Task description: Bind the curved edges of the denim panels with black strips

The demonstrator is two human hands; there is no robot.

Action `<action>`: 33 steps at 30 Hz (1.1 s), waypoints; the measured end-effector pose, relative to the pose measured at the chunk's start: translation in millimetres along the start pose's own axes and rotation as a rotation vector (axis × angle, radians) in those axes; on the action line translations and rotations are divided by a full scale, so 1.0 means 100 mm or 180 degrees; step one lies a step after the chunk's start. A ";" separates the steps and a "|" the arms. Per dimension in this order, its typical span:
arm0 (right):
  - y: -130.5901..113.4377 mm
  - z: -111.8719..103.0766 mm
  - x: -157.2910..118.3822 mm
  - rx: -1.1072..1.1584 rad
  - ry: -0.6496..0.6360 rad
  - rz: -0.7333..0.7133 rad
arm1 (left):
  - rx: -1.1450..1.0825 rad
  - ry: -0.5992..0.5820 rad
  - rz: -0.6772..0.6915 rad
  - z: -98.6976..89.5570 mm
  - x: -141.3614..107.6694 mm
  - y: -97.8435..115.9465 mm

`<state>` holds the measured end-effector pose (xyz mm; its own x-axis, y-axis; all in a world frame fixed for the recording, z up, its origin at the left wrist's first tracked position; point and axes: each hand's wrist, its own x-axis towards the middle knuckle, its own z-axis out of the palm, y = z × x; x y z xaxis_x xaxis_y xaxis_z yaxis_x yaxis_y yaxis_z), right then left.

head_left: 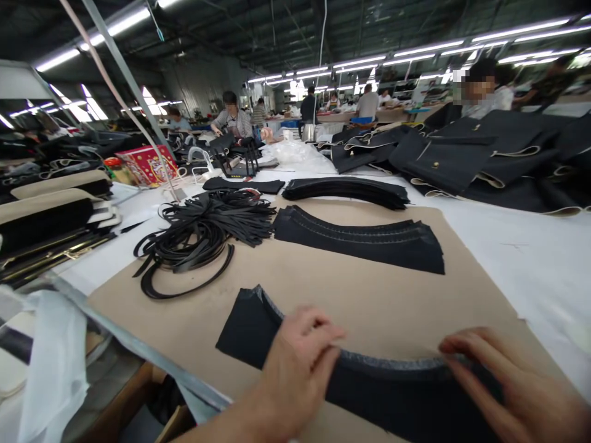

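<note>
A curved black fabric piece with a grey strip along its upper edge lies on the tan sheet. Around the middle of that edge, my left hand pinches the fabric between thumb and fingers. Farther right, the thumb and fingers of my right hand close on the same edge near its right end. Beyond them lies another black curved piece with stitched lines, and behind it a stack of curved black pieces.
Black strips lie coiled at the left of the sheet. Dark fabric panels are piled at the back right. A red box stands at the back left. Several people work farther off; one person is behind the panels.
</note>
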<state>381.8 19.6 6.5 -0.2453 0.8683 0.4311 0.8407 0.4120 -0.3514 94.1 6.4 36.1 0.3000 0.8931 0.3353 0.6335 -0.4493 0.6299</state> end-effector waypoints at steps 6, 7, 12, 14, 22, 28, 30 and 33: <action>-1.09 0.34 0.22 0.0724 -0.1127 -0.1064 | 0.1121 -0.0596 -0.0099 -0.65 0.07 -0.63; -1.17 0.42 0.22 0.0695 -0.1206 -0.1077 | 0.1179 -0.0740 -0.0044 -0.68 0.08 -0.69; -1.17 0.73 0.16 0.0565 -0.1208 -0.1090 | 0.1192 -0.0893 0.0021 -0.70 0.11 -0.78; -1.15 0.76 0.13 0.0573 -0.1140 -0.1138 | 0.1201 -0.0869 -0.0043 -0.70 0.13 -0.79; -1.17 0.78 0.16 0.0413 -0.0775 -0.1166 | 0.1333 -0.1090 -0.0306 -0.71 0.24 -0.77; -1.14 0.82 0.13 0.0240 -0.0534 -0.1265 | 0.1282 -0.1200 -0.0520 -0.68 0.26 -0.79; -1.15 0.83 0.14 0.0192 -0.0457 -0.1281 | 0.1206 -0.1205 -0.0535 -0.68 0.27 -0.80; -1.17 0.84 0.14 0.0070 -0.0360 -0.1345 | 0.1169 -0.1234 -0.0573 -0.68 0.28 -0.82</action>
<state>239.4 7.3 -16.0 -0.6180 0.6464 0.4475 0.6449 0.7424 -0.1818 2.5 66.9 41.8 0.3603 0.9294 -0.0806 0.8849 -0.3131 0.3448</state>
